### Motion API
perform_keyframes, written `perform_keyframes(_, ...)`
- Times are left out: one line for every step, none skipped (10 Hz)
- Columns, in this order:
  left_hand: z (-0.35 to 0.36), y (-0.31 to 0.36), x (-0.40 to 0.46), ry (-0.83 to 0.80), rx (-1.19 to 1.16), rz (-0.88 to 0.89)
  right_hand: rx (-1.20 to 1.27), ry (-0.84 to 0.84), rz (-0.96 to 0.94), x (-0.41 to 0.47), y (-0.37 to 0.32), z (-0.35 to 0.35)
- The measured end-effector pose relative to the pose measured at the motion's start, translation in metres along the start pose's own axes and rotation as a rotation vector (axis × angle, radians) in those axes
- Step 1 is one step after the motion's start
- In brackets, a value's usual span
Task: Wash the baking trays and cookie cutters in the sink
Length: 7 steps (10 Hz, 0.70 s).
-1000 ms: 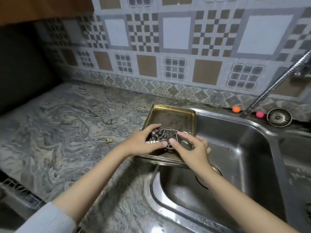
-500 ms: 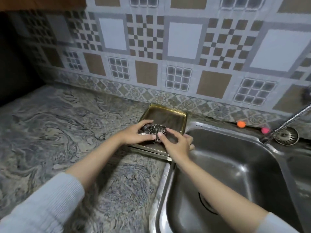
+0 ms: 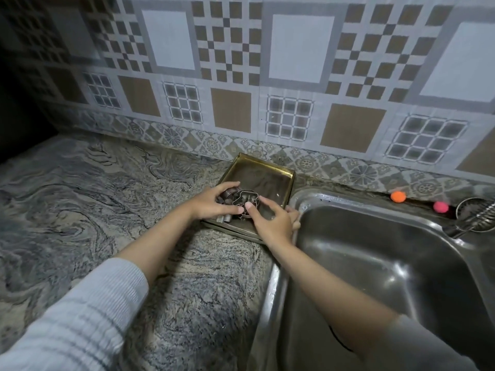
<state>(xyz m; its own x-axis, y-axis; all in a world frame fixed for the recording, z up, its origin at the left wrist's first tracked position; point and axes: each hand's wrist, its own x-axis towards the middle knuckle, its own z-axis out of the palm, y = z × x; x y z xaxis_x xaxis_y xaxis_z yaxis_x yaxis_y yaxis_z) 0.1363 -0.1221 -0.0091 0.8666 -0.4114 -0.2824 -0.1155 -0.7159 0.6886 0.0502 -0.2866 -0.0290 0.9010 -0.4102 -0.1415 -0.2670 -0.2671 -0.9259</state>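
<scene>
1. Left of the sink (image 3: 396, 266), on the desk (image 3: 88, 210), sits the tray (image 3: 263, 174), its right rim just beside the sink's edge; the cutters (image 3: 242, 200) are piled at its near end.
2. My left hand (image 3: 211, 203) has its fingers curled over the pile from the left, thumb against the near side, so it grips the cutters. My right hand (image 3: 273, 223) pinches the top cutter from the right, thumb on its near rim and forefinger along its far side; the other fingers trail toward the sink.
3. To do this well, I judge I should gather the whole pile between both hands, squeeze only lightly because the thin metal would bend, and lift it straight over the rim into the sink rather than drag it.
4. A loose cutter could slip out underneath, so I would keep the lower ones cupped.
5. The cutters are thin, dull-grey metal outlines, nested and overlapping; the top one has a lobed shape I cannot name for certain.
6. The tray is shallow, rectangular, brass-coloured at the rim, with a dark, streaked floor.
7. Washing looks not yet begun.
</scene>
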Motion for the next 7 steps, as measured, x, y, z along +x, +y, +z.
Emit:
perform_keyframes(-0.003,-0.005,0.009,-0.001,0.025,-0.040,0.023,0.013,0.023,0.007,0.004,0.007)
perform_keyframes(-0.005,0.000,0.013,-0.001,0.030,-0.028,0.028,0.042,0.036,0.015,0.005,0.011)
perform_keyframes(-0.006,0.008,0.011,0.000,0.029,-0.037,0.055,0.063,0.041,0.017,0.005,0.013)
perform_keyframes(-0.005,0.012,0.008,0.049,0.077,-0.060,0.082,0.094,0.043,0.018,0.006,0.012)
perform_keyframes(-0.002,0.021,-0.001,0.169,0.099,-0.101,0.114,0.109,0.052,0.013,-0.003,0.006)
perform_keyframes(-0.001,0.040,-0.015,0.309,0.068,-0.041,0.158,0.137,0.008,0.001,-0.013,-0.015)
perform_keyframes(0.022,0.052,-0.047,0.473,-0.022,0.122,0.444,0.245,-0.150,-0.029,-0.024,-0.057)
